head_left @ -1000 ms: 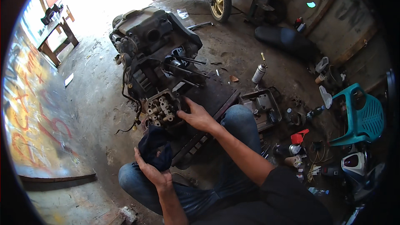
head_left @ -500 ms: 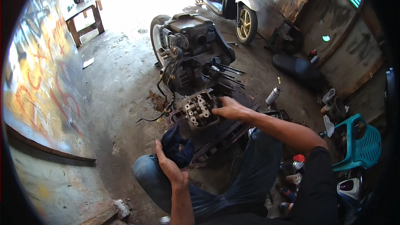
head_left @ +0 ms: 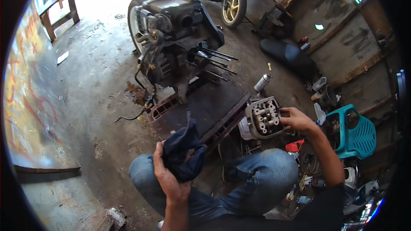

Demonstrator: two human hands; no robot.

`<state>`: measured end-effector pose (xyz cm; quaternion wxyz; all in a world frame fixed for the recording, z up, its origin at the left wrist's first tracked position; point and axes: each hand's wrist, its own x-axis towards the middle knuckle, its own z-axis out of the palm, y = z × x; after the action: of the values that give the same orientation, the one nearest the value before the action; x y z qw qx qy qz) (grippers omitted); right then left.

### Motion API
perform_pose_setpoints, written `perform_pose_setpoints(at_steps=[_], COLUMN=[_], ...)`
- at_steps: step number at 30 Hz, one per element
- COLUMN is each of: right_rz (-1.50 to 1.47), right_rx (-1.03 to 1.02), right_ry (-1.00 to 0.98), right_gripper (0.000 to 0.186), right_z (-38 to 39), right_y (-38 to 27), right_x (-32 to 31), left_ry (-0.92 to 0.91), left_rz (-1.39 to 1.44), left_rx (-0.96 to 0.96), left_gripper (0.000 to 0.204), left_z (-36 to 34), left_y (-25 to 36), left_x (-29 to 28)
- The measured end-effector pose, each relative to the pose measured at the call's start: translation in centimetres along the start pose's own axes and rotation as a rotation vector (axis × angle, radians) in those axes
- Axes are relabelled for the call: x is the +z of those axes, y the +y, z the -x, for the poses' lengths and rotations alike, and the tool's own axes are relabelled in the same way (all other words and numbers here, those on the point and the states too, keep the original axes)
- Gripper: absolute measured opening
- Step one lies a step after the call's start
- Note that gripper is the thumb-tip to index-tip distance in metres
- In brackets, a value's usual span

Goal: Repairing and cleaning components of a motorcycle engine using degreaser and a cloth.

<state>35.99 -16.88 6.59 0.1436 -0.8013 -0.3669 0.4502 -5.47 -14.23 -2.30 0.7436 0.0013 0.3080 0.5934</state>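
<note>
A grey metal cylinder head [head_left: 266,117] is in my right hand [head_left: 296,119], whose fingers grip its right side. It is held right of the low dark platform [head_left: 209,107], with its inner metal posts facing up. A dark blue cloth [head_left: 185,152] rests in my left hand [head_left: 172,184], fingers and thumb curled about it, above my left knee. Part of the cloth hangs toward the platform. Beyond the platform stands a scooter engine [head_left: 171,38] with its wheel, several long bare studs [head_left: 218,60] sticking out toward the right.
A spray can [head_left: 262,83] stands on the floor right of the platform. Farther right are a black scooter seat [head_left: 289,55] and a teal plastic chair [head_left: 357,132]. A parked scooter [head_left: 233,0] is at the back. A painted wall [head_left: 34,102] runs along the left.
My right hand has lifted the cylinder head away from the platform by the engine and carried it right. My left hand still holds the cloth. The view has shifted somewhat.
</note>
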Motion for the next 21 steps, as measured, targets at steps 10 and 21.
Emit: perform_pose_setpoints(at_steps=[10, 21], right_rz=[-0.181, -0.346], right_rx=[0.272, 0.263], right_ry=[0.429, 0.356], right_gripper=[0.045, 0.068], right_z=[-9.3, -17.8], right_y=[25.1, 31.5], right_x=[1.4, 4.2], left_ry=[0.490, 0.528], left_rz=[-0.042, -0.342], left_rx=[0.254, 0.416], left_gripper=[0.032, 0.035], left_z=[0.0, -0.4], left_y=[0.6, -0.5], left_x=[2.6, 0.7])
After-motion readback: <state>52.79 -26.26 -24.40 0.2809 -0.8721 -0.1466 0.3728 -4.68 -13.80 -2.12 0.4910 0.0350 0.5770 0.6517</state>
